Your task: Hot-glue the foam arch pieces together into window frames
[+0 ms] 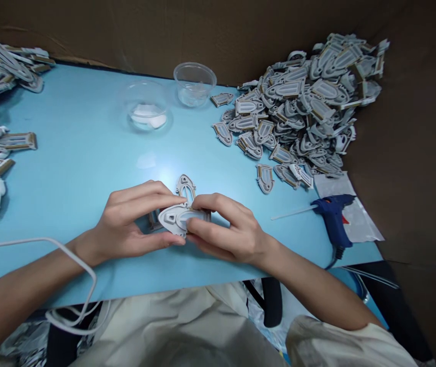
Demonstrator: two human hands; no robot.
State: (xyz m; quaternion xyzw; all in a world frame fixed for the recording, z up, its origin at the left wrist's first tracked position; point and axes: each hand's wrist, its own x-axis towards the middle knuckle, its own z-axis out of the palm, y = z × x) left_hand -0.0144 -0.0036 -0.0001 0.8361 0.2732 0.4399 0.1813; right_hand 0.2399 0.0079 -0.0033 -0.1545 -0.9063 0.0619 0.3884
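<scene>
Near the front of the blue table, a grey arch-shaped plastic piece [172,218] with a pointed end is held between both hands. My left hand [133,216] grips its pointed end, thumb below and fingers above. At its other end, my right hand [227,227] pinches it with the fingertips pressed on its face. A second arch-shaped piece [185,186] with a slot-like window shows just beyond the held one; whether they touch I cannot tell. Part of another piece [154,220] shows behind the left fingers, mostly hidden.
A big heap of similar pieces [302,102] fills the back right; more pieces [3,66] lie along the left. Two clear plastic bowls [195,84] stand at the back, one holding something white. A blue glue gun [334,219] lies right. A white cable [68,251] crosses my left forearm.
</scene>
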